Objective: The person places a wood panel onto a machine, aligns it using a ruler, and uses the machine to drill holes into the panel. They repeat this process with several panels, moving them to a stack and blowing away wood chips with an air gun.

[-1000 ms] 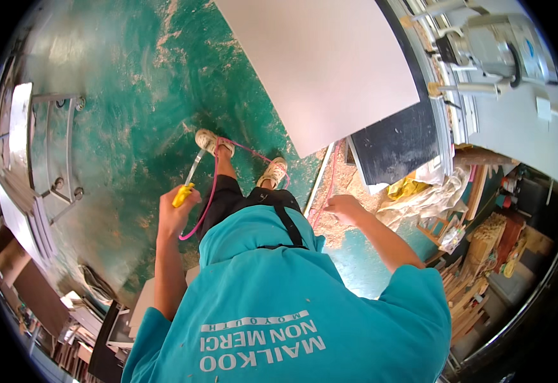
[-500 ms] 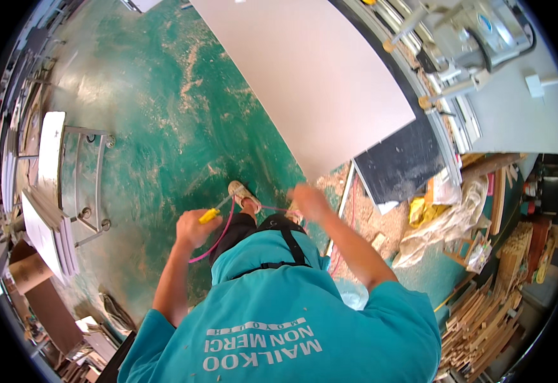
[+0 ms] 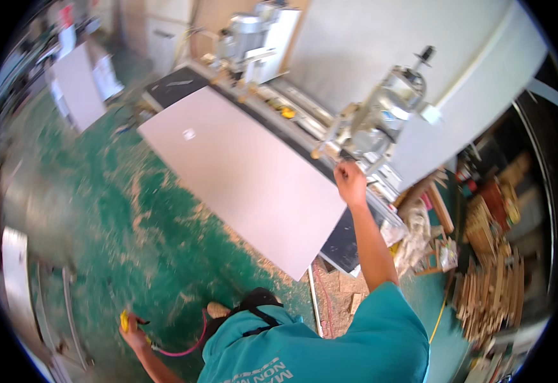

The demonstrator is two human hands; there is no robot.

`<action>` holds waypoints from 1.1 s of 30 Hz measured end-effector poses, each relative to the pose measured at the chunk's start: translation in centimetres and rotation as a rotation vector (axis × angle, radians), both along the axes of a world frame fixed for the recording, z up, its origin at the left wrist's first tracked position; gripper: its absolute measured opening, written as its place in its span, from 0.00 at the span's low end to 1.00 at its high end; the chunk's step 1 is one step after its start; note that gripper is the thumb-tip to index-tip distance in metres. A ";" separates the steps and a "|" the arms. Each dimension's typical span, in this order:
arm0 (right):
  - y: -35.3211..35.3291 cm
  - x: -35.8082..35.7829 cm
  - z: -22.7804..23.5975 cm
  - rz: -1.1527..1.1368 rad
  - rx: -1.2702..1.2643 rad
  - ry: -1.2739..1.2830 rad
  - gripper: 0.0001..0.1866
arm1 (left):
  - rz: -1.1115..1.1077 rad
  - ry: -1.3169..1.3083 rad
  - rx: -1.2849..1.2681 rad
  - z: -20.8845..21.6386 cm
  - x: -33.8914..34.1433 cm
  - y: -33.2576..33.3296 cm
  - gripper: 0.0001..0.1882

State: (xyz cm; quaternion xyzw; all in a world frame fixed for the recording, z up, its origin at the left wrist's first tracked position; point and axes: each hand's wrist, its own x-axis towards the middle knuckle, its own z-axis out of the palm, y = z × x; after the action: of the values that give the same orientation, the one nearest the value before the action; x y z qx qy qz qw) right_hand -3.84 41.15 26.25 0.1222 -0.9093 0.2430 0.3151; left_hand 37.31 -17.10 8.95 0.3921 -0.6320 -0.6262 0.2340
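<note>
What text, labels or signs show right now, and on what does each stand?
Teal shirt: pale lettering, partly cut off at the picture's edge; words not copied here.
Pale panel: small white patch, any print too small to read.
Nearer grey machine: bluish mark, too blurred to read.

The pale panel (image 3: 247, 179) looks smooth and flat, with a faint satin sheen, over a dark, matt tabletop (image 3: 343, 246). The machine (image 3: 381, 105) shows shiny, silvery metal. The yellow tool (image 3: 124, 320) looks like plastic; the pink hose (image 3: 186, 353) seems smooth and rubbery. The green floor (image 3: 183, 255) has a worn, painted gloss, dusted with rough shavings (image 3: 336, 287). The teal shirt (image 3: 292, 348) is soft, matt cloth; the stacked strips (image 3: 493, 293) are raw, unvarnished wood.
</note>
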 end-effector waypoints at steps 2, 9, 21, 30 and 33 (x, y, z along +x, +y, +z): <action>1.7 -4.0 5.8 -0.039 0.065 0.206 0.03 | -0.021 -0.082 0.004 1.7 -2.8 -0.6 0.14; 12.5 -15.2 17.0 -0.533 0.485 0.555 0.05 | -0.391 -0.166 0.135 -0.4 -19.9 5.3 0.13; -7.2 -12.6 -4.0 0.236 -0.091 -0.225 0.28 | -0.982 -0.021 0.472 8.9 -42.7 18.3 0.23; -24.6 -10.4 -12.1 0.188 -0.943 -0.809 0.25 | -1.592 0.092 0.007 5.3 -55.6 14.1 0.18; -22.2 -11.0 -12.4 0.021 -0.670 -1.100 0.16 | -1.381 0.329 -0.832 -0.9 -61.0 8.0 0.10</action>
State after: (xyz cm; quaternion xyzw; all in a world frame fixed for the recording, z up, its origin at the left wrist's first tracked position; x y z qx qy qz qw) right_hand -14.79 18.99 13.89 -0.1163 -0.8115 0.5441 -0.1786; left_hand -23.72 -9.08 8.07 -0.3005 -0.8689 -0.3931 0.0118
